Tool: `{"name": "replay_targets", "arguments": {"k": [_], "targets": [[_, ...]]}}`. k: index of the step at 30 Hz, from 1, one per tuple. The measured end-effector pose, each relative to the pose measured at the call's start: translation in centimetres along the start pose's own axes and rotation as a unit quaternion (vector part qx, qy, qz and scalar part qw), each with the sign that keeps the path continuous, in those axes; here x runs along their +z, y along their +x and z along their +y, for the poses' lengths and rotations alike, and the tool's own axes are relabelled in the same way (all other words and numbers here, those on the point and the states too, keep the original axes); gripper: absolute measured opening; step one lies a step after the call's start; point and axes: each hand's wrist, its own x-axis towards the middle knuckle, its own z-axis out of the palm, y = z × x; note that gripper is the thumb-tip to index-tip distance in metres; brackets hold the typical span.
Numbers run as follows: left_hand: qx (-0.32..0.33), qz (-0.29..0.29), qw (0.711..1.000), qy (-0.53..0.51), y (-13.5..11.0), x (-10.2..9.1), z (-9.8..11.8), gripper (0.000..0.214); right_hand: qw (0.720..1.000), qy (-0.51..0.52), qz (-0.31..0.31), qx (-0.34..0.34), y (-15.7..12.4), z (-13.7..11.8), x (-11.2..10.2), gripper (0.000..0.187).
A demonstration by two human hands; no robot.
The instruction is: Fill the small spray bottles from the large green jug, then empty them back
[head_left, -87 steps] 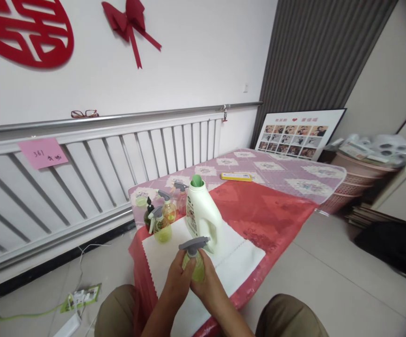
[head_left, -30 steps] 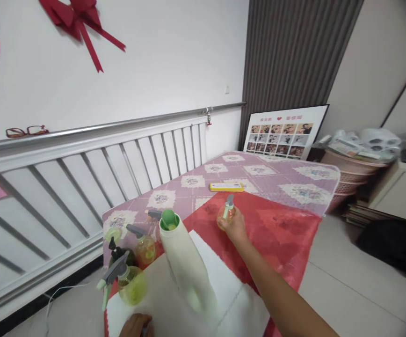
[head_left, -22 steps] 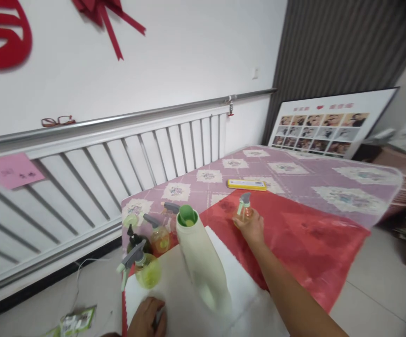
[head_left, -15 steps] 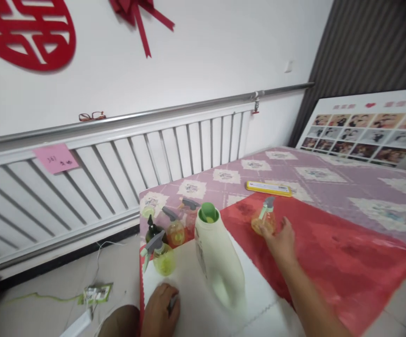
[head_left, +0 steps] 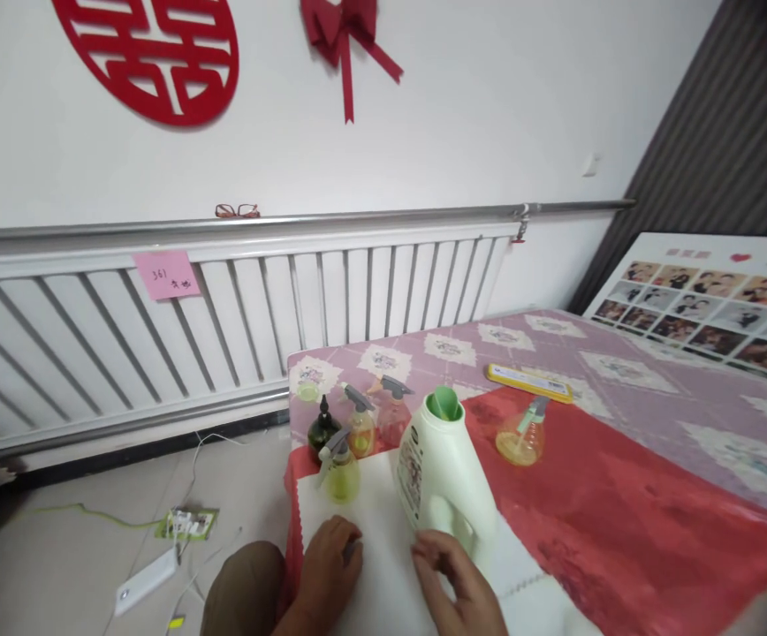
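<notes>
Floral-covered table (head_left: 622,367) stands beside a white radiator (head_left: 357,300); left edge borders tiled floor (head_left: 251,481). Jug (head_left: 446,468) upright on white cloth (head_left: 382,508); red sheet (head_left: 622,495) extends right, allowing lateral movement. Left hand (head_left: 330,565) curled on cloth, contents indeterminable; right hand (head_left: 458,583) half spread beside jug, nothing visibly gripped.

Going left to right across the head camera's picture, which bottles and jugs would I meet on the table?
Dark pump bottle → amber spray bottle → pinkish spray bottle → cream jug → lone spray bottle. The yellow-green spray bottle overlaps its neighbours, so it's left out.
</notes>
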Motion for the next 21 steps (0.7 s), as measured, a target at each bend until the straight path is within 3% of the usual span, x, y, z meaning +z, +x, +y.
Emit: {"name": "replay_targets", "arguments": {"k": [6,9,12,16,21], "targets": [[0.002,0.031,0.998,-0.061,0.0,0.1,-0.4,0.014,0.998,-0.057,-0.008,-0.002,6.6,-0.9,7.7,0.035],[-0.001,0.05,0.995,-0.089,0.0,0.0,-0.3,0.016,0.998,-0.064,-0.004,-0.016,8.9,-0.6,10.6,0.047],[-0.01,0.06,0.992,-0.108,0.1,-0.2,-0.2,0.016,0.998,-0.066,0.004,-0.025,10.1,0.0,12.7,0.045],[-0.023,0.055,0.99,-0.126,0.1,-0.4,-0.1,0.016,0.998,-0.058,-0.006,-0.031,10.4,0.4,13.5,0.031],[-0.039,0.071,0.983,-0.167,0.0,-0.5,-0.2,0.012,0.999,-0.033,-0.016,-0.034,8.9,-0.8,10.8,0.03]]}}
